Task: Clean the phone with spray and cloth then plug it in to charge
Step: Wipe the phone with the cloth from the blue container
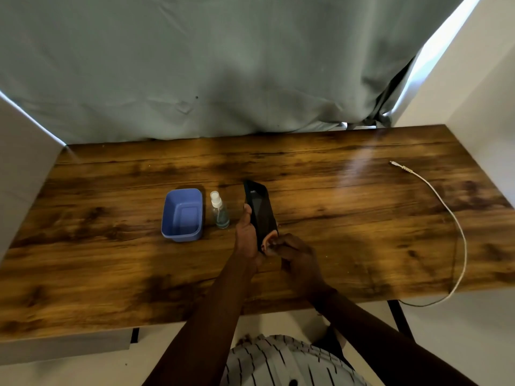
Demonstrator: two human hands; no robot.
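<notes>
My left hand (246,238) grips a black phone (260,210) and holds it tilted above the wooden table (348,224), screen towards me. Its thumb lies on the phone's left edge and its fingertips wrap round the lower right edge. My right hand (295,254) is at the phone's bottom end with its fingers curled against it; whether they pinch anything is hidden. A small clear spray bottle (219,210) with a white nozzle stands just left of the phone. A white charging cable (457,227) lies on the right of the table, its plug end (394,163) pointing to the back. No cloth is in view.
A blue plastic tub (182,215), nothing in it, stands left of the spray bottle. A grey curtain (223,65) hangs behind the table, and white walls flank it on both sides. The cable drops over the table's front right edge.
</notes>
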